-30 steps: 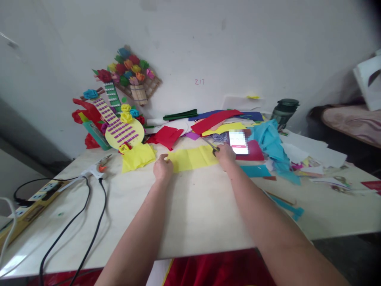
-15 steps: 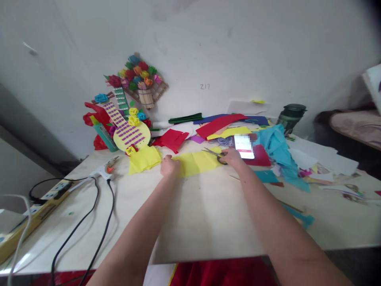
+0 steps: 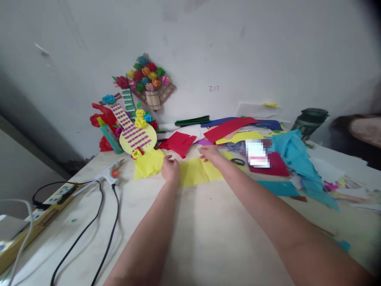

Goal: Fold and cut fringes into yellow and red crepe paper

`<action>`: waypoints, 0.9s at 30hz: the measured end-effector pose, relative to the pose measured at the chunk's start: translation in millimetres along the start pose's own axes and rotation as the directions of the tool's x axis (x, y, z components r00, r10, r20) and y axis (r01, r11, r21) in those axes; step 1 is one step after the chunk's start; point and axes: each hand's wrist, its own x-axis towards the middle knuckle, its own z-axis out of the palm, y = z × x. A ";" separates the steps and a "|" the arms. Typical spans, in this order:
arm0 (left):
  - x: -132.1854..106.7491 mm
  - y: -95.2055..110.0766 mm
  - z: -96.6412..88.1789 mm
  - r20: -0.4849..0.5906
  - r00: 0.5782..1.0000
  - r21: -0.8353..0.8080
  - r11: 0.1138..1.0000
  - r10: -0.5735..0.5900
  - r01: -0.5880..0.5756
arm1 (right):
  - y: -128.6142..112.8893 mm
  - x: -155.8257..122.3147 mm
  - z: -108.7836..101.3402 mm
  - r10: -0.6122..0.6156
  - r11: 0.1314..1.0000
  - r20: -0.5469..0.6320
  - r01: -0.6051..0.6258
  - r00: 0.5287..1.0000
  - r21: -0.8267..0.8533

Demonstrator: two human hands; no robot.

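A long strip of yellow crepe paper (image 3: pixel 196 171) lies across the table in front of me. My left hand (image 3: pixel 171 169) is at its left end, fingers curled in on the paper's edge. Over the strip's far edge hovers my right hand (image 3: pixel 210 154), loosely bent, its fingers pointing left and somewhat apart, with nothing visible in them. Scissors (image 3: pixel 238 161) lie on the right end of the strip; one dark handle loop shows and my right arm hides part of them. Left of my left hand is a stack of yellow crepe pieces (image 3: pixel 147 163).
A glue gun (image 3: pixel 110 174) with its cable lies left, near a power strip (image 3: pixel 44 214). Behind stand a paper-flower guitar (image 3: pixel 138 139) and a glue bottle (image 3: pixel 110 137). Coloured paper (image 3: pixel 232 129), a phone (image 3: pixel 257 153), blue crepe (image 3: pixel 297 155) and a dark bottle (image 3: pixel 311 121) are back and right.
My right hand has let go of the scissors, which now lie on the strip, and has moved left toward my left hand. The view has shifted slightly left.
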 end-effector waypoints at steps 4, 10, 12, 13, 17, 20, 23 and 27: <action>5.2 -5.5 3.3 -0.005 1.000 -0.055 0.998 0.011 -0.011 | -5.2 27.4 38.9 0.098 0.991 0.029 -0.100 0.995 0.087; 9.5 -8.6 9.7 0.002 0.999 -0.068 0.997 0.045 -0.045 | -11.2 56.5 72.0 0.148 0.988 0.004 -0.148 0.989 0.053; 10.0 -8.8 10.4 0.006 0.999 -0.064 0.997 0.040 -0.039 | -11.8 63.9 79.0 0.146 0.989 -0.042 -0.146 0.988 0.001; 10.3 -8.9 10.5 0.009 0.999 -0.062 0.997 0.038 -0.037 | -12.2 67.4 80.9 0.141 0.989 -0.066 -0.143 0.988 -0.030; 11.5 -10.0 10.8 0.022 0.999 -0.065 0.997 0.039 -0.037 | -17.9 77.5 74.5 0.069 0.983 -0.144 -0.092 0.987 -0.159; 11.4 -10.3 11.1 0.029 0.999 -0.078 0.996 0.035 -0.033 | -28.1 78.4 60.0 -0.033 0.961 -0.202 -0.024 0.979 -0.274; 10.6 -9.4 11.0 0.027 0.999 -0.088 0.996 0.032 -0.029 | -40.4 77.8 47.0 -0.216 0.888 -0.287 0.066 0.933 -0.455; 10.0 -8.1 10.6 0.023 1.000 -0.084 0.996 0.001 0.001 | -53.3 83.8 41.0 -0.282 0.919 -0.308 0.164 0.909 -0.358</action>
